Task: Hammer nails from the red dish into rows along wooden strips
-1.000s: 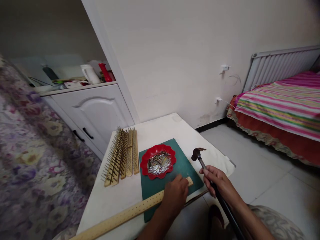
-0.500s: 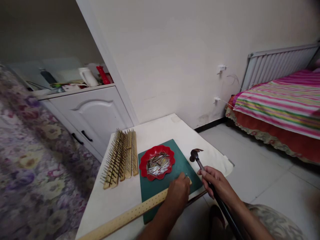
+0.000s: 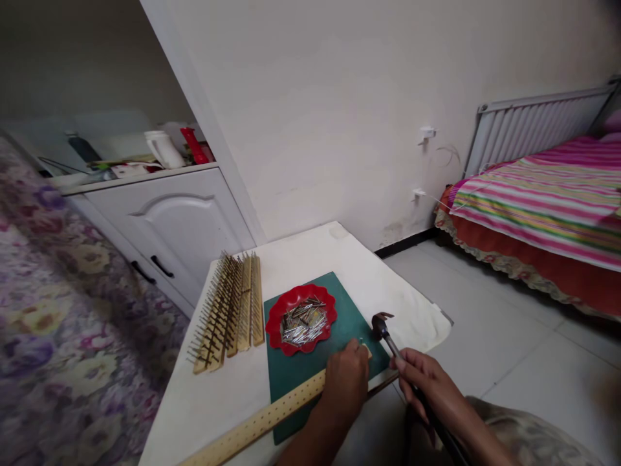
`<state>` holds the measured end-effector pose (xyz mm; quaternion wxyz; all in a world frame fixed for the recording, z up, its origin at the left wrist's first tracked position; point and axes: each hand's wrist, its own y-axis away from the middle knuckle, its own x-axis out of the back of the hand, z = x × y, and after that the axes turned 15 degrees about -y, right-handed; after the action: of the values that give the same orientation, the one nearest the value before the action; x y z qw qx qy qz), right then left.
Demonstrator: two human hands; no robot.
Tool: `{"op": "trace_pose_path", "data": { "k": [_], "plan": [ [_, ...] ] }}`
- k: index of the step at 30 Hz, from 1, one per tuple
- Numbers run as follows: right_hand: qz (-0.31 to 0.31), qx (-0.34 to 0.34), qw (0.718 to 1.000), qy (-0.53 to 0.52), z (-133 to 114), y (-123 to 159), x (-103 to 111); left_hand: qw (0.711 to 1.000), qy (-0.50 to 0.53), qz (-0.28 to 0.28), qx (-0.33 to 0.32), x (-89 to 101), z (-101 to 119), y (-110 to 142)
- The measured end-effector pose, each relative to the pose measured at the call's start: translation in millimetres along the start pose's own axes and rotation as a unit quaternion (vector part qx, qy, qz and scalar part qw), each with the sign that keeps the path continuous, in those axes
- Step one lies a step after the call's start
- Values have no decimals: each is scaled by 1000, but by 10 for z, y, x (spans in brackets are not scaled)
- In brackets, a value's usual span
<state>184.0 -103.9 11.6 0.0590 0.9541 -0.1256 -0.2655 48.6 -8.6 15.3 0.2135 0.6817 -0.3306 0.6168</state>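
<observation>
My left hand rests closed on the near end of a long wooden strip drilled with small holes; its fingertips pinch a thin nail upright at the strip's tip. My right hand is wrapped round the dark handle of a hammer, whose head hangs low just right of the nail. The strip lies across a green cutting mat. A red scalloped dish full of loose nails sits on the mat beyond my hands.
Several wooden strips studded with nails lie left of the mat on the white table. A white cabinet stands at the back left, a flowered cloth at the left, a striped bed and radiator on the right.
The hammer head has dropped from well above the table to just beside the strip's end. My left hand has stayed on the strip. The view has shifted slightly.
</observation>
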Motion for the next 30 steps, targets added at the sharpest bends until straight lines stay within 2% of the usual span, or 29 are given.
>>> {"op": "trace_pose_path", "data": {
  "k": [9,13,22,30],
  "plan": [
    [-15,-44,998,46,279,57,45,999,38,-3,12,-36,-23,-23],
    [-24,-59,997,50,300,57,21,997,79,19,8,-98,-72,-12],
    [-31,-76,995,58,352,43,22,980,165,67,85,-241,-63,51],
    [-34,-61,996,49,293,69,16,976,177,88,87,-348,-71,26]
  ]
}}
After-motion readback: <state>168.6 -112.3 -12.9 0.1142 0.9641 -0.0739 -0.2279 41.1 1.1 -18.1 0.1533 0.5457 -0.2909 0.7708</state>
